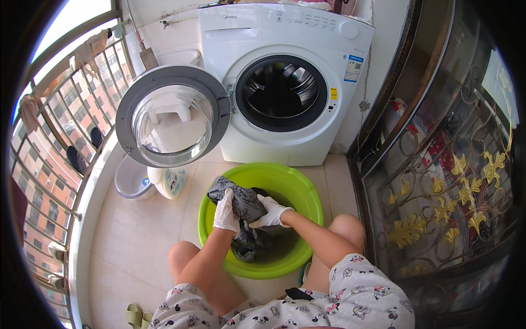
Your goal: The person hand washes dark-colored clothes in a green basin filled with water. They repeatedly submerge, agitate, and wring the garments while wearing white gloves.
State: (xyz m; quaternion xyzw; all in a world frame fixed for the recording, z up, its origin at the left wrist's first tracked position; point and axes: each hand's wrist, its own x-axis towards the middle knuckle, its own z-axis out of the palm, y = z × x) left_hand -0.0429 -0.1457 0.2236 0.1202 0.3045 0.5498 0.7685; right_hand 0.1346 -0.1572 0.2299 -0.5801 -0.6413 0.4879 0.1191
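Wet grey patterned cloth (248, 203) is bunched between my hands over a lime-green plastic basin (314, 205). My left hand (225, 214), in a white glove, grips the cloth's left side. On its right side, my right hand (271, 211), gloved the same way, grips the fabric with the thumb toward me. The lower end of the cloth hangs down into the basin near its front left. Dark, murky water (283, 244) fills the basin's lower part, and darker fabric lies partly hidden behind the cloth.
Behind the basin stands a white Midea front-loading washing machine (279, 148), its round door (123, 119) swung out left. A detergent bottle (166, 185) and a grey-white bucket (127, 181) are left of the basin. Green slippers (134, 316) lie lower left. A glass door with metal scrollwork (444, 205) borders the right.
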